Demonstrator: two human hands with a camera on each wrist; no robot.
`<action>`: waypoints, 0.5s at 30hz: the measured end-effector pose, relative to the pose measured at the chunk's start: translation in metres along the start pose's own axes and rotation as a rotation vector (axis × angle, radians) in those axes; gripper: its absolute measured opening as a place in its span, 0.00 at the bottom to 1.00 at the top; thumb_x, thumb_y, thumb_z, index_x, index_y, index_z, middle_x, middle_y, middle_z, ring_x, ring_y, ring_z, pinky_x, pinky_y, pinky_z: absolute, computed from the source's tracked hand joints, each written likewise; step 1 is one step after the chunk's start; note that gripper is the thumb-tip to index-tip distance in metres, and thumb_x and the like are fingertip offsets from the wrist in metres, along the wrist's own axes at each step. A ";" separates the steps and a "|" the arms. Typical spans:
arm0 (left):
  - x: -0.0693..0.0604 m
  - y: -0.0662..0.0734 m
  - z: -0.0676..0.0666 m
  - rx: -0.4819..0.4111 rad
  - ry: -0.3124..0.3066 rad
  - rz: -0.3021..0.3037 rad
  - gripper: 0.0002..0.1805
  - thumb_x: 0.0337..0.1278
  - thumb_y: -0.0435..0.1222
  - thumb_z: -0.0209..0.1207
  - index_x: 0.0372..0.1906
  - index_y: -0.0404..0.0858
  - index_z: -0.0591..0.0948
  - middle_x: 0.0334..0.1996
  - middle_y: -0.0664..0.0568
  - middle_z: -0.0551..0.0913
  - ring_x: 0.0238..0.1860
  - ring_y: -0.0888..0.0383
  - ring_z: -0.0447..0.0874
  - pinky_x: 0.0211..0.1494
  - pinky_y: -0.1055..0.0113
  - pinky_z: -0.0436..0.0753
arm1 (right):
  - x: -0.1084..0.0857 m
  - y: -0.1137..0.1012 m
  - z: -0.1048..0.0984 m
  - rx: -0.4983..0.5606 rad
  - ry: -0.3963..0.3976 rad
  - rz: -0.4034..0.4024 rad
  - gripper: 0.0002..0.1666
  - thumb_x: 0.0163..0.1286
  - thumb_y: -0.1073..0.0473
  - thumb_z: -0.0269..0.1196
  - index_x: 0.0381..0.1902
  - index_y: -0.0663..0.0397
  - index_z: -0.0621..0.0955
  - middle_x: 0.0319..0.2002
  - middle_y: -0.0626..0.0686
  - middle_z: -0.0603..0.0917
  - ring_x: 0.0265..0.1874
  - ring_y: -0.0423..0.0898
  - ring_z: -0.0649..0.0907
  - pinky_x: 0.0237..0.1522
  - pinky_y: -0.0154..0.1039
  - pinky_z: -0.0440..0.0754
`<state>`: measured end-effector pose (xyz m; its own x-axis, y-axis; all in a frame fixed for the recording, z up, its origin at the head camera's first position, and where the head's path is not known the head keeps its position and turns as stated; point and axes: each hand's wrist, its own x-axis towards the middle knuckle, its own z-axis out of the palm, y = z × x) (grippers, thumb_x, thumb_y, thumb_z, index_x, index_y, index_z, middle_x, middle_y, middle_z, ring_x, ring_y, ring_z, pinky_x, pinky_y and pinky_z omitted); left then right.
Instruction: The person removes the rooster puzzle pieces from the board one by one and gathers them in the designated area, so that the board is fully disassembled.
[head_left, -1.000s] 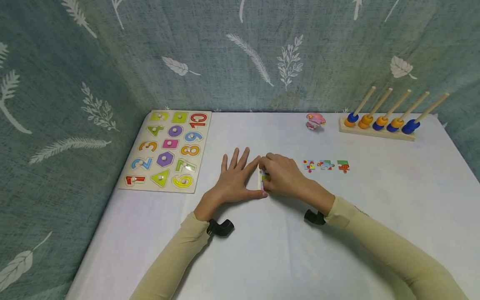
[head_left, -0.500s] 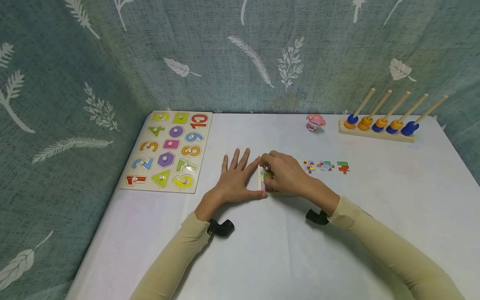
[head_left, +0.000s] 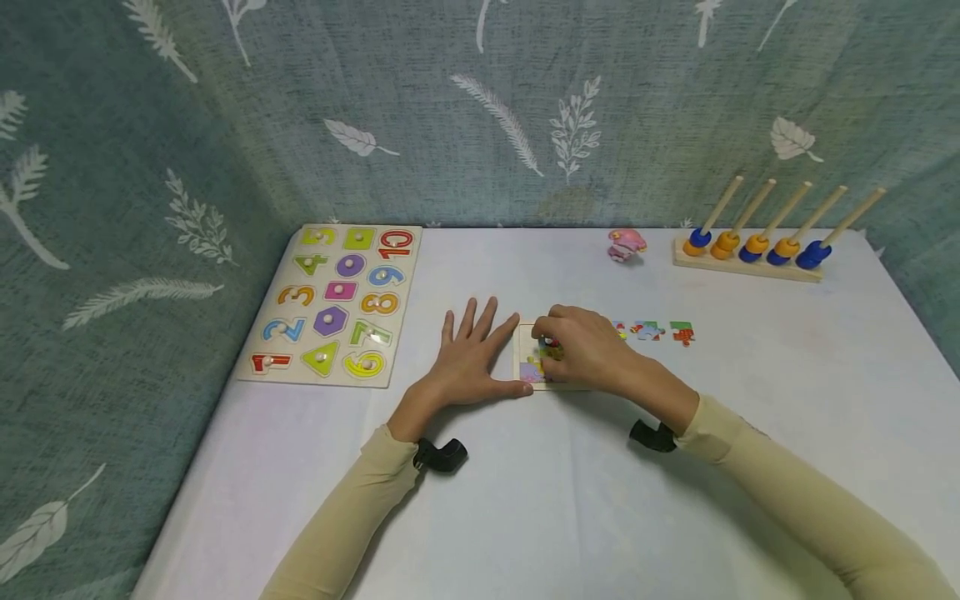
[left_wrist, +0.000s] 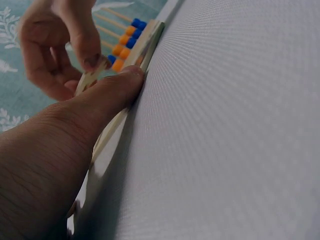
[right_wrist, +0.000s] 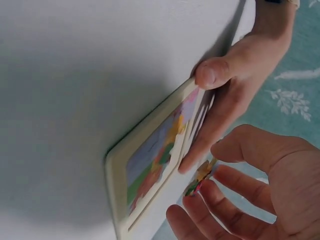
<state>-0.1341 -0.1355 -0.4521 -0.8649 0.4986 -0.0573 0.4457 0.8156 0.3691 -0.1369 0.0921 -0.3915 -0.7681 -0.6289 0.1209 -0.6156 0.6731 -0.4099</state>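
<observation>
At far left, number board [head_left: 352, 310] is sitting aside. Left hand [head_left: 472, 358], spread, is bracing puzzle tray [right_wrist: 117, 167] at its left edge, likely against sliding. Right hand [head_left: 588, 346] is pinching a held piece [right_wrist: 201, 173] over it, orientation unclear behind fingers. Loose pieces [head_left: 647, 331] are lying rightward, presumably within reach.

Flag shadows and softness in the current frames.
Head: soft shadow beside the right beige fabric sleeve; right wrist: broad dim shadow on the white cloth beside the pale rectangular wooden frame, colourful puzzle picture slightly soft; left wrist: dark shadow along the frame.
</observation>
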 end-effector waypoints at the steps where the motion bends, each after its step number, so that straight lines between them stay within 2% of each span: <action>1: 0.000 0.000 0.000 0.000 -0.001 -0.001 0.60 0.46 0.72 0.60 0.81 0.53 0.51 0.81 0.45 0.37 0.78 0.41 0.25 0.72 0.38 0.28 | -0.001 0.001 -0.001 -0.007 -0.003 -0.002 0.16 0.54 0.63 0.71 0.43 0.57 0.86 0.32 0.48 0.78 0.26 0.43 0.72 0.26 0.39 0.70; 9: 0.002 0.001 -0.001 0.008 -0.004 0.001 0.60 0.46 0.72 0.61 0.81 0.53 0.50 0.81 0.45 0.37 0.78 0.41 0.24 0.72 0.38 0.27 | -0.014 0.011 -0.017 -0.087 -0.015 0.006 0.15 0.55 0.62 0.72 0.43 0.56 0.86 0.33 0.49 0.80 0.30 0.45 0.77 0.32 0.43 0.78; 15: 0.001 0.000 0.001 0.008 -0.009 -0.008 0.61 0.46 0.72 0.61 0.81 0.53 0.50 0.81 0.45 0.36 0.78 0.42 0.24 0.72 0.39 0.27 | -0.022 0.019 -0.020 -0.099 -0.025 -0.001 0.15 0.56 0.63 0.73 0.43 0.57 0.86 0.35 0.50 0.82 0.32 0.45 0.79 0.34 0.45 0.80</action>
<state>-0.1348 -0.1349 -0.4530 -0.8664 0.4947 -0.0681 0.4409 0.8217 0.3611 -0.1350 0.1266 -0.3834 -0.7634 -0.6384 0.0987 -0.6320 0.7066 -0.3182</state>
